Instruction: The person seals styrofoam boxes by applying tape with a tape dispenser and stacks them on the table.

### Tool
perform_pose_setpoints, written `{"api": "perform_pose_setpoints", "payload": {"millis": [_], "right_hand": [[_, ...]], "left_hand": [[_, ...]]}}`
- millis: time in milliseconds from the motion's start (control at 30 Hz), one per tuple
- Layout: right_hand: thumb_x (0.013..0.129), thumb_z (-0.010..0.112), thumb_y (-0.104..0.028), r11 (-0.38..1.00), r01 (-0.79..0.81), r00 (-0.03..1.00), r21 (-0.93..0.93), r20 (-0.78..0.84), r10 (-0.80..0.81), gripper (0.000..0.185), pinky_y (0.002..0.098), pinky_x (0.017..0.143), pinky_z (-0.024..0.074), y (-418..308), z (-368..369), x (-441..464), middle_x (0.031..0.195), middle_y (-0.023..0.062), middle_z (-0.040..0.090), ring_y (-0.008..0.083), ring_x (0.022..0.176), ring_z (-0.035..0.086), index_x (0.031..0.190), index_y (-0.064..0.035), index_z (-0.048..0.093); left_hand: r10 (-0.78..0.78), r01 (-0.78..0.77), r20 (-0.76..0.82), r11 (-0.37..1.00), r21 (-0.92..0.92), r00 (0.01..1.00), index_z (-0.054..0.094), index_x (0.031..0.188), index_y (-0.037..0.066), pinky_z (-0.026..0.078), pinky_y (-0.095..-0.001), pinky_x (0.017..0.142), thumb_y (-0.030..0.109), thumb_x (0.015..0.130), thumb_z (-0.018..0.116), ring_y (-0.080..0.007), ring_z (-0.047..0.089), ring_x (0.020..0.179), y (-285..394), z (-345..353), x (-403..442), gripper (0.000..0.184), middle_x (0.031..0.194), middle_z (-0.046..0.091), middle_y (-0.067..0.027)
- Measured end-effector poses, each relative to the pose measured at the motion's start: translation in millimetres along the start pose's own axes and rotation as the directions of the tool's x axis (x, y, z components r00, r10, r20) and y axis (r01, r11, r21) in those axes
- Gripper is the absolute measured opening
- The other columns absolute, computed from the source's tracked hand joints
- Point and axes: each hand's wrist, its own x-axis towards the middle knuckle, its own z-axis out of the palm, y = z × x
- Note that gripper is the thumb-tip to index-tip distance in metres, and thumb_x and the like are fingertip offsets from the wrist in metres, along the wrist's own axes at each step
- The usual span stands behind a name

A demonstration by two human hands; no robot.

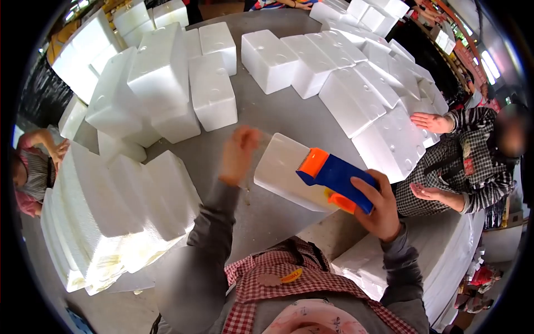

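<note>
My right hand (381, 206) is wrapped round a blue and orange tape dispenser (339, 181), tilted over the right part of a white foam box (283, 172). That box lies on the grey table (253, 117) in front of me. Left of the box, my left hand (240, 155) is raised above the table and smeared by motion. Its fingers cannot be made out, nor can anything in them.
White foam boxes (208, 92) are stacked at the left and back; more boxes (356, 100) line the right side. A person in checked clothing (445, 167) stands at the right with both hands out. Another person (41, 167) is at the far left.
</note>
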Motion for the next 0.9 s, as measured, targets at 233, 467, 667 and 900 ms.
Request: {"api": "perform_pose_setpoints", "payload": {"millis": [233, 467, 667, 900], "right_hand": [[0.064, 0.065, -0.005, 0.988, 0.053, 0.967, -0.142, 0.256, -0.015, 0.059, 0.0368, 0.073, 0.0502, 23, 13, 19, 0.110, 0.0136, 0.046, 0.0325, 0.088, 0.057, 0.119, -0.0193, 0.052], [0.066, 0.063, -0.001, 0.998, 0.032, 0.954, -0.062, 0.301, -0.011, 0.062, 0.0394, 0.077, 0.0481, 39, -6, 16, 0.114, 0.0134, 0.045, 0.0350, 0.096, 0.052, 0.123, -0.0195, 0.047], [0.060, 0.069, 0.003, 0.964, -0.265, 0.964, 0.033, -0.005, 0.265, 0.059, 0.0402, 0.084, 0.0448, 106, -9, -143, 0.115, 0.0185, 0.047, 0.0354, 0.101, 0.051, 0.115, -0.0126, 0.056], [0.063, 0.070, 0.000, 0.925, -0.058, 0.899, 0.375, -0.382, 0.212, 0.066, 0.0432, 0.089, 0.0397, 180, 151, -166, 0.120, 0.0215, 0.043, 0.0389, 0.105, 0.047, 0.123, -0.0097, 0.045]], "left_hand": [[-0.462, 0.145, 0.240, 0.654, 0.742, 0.854, 0.057, 0.103, 0.002, 0.044, -0.0341, 0.080, 0.026, 0.085, 0.056, -0.0249, 0.055, 0.092, -173, 4, 27, 0.030, 0.099, 0.057, -0.0157], [0.329, -0.617, 0.523, 0.464, 0.636, 0.786, 0.041, 0.132, 0.013, 0.024, -0.0458, 0.103, 0.044, 0.083, 0.053, -0.0272, 0.033, 0.127, 32, 52, -55, 0.059, 0.138, 0.037, -0.0072], [0.218, -0.597, 0.558, 0.360, 0.716, 0.801, 0.038, 0.134, 0.019, 0.018, -0.0442, 0.106, 0.052, 0.084, 0.045, -0.0227, 0.029, 0.130, 36, 75, -51, 0.061, 0.139, 0.036, -0.0014], [0.185, -0.183, -0.152, 0.983, 0.025, 0.971, 0.016, 0.141, 0.006, 0.016, -0.0373, 0.108, 0.050, 0.092, 0.033, -0.0236, 0.021, 0.133, -73, 92, -70, 0.068, 0.146, 0.020, -0.0103]]}}
